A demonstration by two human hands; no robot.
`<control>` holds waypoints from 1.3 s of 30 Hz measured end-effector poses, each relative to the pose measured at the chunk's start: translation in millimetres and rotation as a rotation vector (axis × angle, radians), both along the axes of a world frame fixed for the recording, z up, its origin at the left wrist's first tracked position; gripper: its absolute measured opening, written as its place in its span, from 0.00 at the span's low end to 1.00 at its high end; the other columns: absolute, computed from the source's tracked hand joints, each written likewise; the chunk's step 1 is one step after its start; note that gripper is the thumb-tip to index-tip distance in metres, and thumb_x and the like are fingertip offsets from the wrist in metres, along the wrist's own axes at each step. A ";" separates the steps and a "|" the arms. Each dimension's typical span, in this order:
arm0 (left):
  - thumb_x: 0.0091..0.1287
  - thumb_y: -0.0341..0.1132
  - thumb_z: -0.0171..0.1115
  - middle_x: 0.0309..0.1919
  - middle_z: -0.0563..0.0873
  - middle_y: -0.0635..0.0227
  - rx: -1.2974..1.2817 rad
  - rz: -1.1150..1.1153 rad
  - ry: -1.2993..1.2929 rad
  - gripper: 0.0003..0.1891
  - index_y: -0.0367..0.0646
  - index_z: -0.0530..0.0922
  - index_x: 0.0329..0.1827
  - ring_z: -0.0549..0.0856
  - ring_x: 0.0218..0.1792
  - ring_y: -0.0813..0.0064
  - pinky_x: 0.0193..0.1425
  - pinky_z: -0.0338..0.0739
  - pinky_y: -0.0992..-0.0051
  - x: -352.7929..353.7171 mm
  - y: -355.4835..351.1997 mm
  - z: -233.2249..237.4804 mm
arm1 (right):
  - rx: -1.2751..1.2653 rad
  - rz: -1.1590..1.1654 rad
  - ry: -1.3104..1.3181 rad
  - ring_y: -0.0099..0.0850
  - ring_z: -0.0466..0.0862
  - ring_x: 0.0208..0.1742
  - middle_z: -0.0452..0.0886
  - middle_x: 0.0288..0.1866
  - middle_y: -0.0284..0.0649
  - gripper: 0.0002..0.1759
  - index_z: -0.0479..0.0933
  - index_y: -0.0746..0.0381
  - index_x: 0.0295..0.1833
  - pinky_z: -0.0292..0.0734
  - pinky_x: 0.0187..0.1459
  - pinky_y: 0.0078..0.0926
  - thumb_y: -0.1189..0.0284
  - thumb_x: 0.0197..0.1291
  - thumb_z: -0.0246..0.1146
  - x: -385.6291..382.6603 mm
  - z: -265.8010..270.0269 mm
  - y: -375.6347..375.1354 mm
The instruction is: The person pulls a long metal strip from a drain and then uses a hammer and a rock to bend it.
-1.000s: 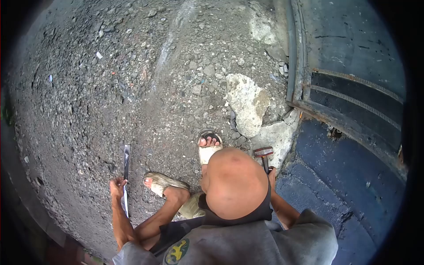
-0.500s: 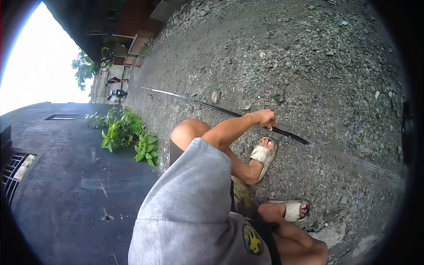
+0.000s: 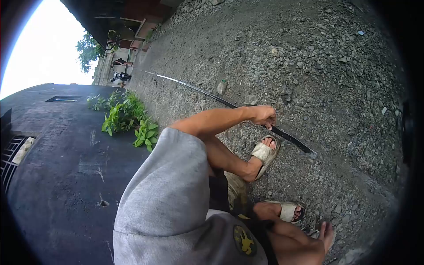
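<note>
A long, thin, dark strip [image 3: 201, 91] lies on the gravel, its far part pale and shiny. My left hand [image 3: 264, 116] is closed on it close to the near end, thumb below and fingers bent over the top. That near end is flat and black and lies beside my sandal [image 3: 265, 150]. My right hand [image 3: 327, 236] shows past my bent right leg at the lower edge, low over the ground. Its visible fingers are stretched out, and I see nothing in them. Part of that hand is hidden by the leg.
The view is turned sideways. Loose stones cover the ground, with a larger rock [image 3: 221, 87] beside the strip. Leafy plants [image 3: 128, 117] grow along a dark wall [image 3: 66, 176]. Farther off are a motorcycle [image 3: 121, 76] and a person [image 3: 121, 62]. My other sandal [image 3: 289, 212] is on the gravel.
My right hand has come into view beyond the right leg. The left hand keeps its grip on the strip, which lies nearly where it was. The camera view has shifted slightly.
</note>
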State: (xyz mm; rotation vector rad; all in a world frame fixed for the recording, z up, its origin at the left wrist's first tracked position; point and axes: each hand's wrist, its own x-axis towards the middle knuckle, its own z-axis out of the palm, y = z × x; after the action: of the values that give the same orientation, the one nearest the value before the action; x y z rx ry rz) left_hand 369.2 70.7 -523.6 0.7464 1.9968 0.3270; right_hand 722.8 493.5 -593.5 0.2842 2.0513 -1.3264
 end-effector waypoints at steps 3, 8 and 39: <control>0.53 0.35 0.72 0.34 0.87 0.58 -0.007 -0.024 0.008 0.14 0.37 0.83 0.41 0.86 0.40 0.60 0.43 0.79 0.66 9.4 7.2 5.9 | 0.114 -0.061 0.383 0.42 0.80 0.44 0.82 0.42 0.49 0.21 0.75 0.68 0.52 0.72 0.51 0.37 0.60 0.66 0.57 -162.3 107.2 -28.6; 0.54 0.33 0.70 0.35 0.87 0.58 -0.024 -0.012 0.025 0.12 0.37 0.83 0.40 0.86 0.43 0.60 0.45 0.79 0.65 26.9 13.2 19.4 | 0.197 0.397 0.445 0.45 0.80 0.47 0.83 0.41 0.49 0.19 0.77 0.66 0.49 0.71 0.49 0.37 0.60 0.64 0.60 -242.9 95.3 -93.1; 0.54 0.36 0.71 0.34 0.88 0.62 -0.041 -0.038 -0.131 0.12 0.45 0.85 0.41 0.87 0.39 0.63 0.43 0.78 0.65 53.9 59.9 48.8 | -0.046 0.447 0.317 0.52 0.74 0.27 0.74 0.22 0.52 0.14 0.75 0.69 0.28 0.68 0.32 0.42 0.68 0.60 0.63 -197.2 130.7 -63.5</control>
State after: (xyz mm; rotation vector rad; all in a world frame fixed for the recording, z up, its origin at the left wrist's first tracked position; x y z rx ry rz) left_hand 423.1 130.6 -474.8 0.7179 1.8585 0.3039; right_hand 525.6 430.0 -462.8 -0.4117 2.1655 -1.1874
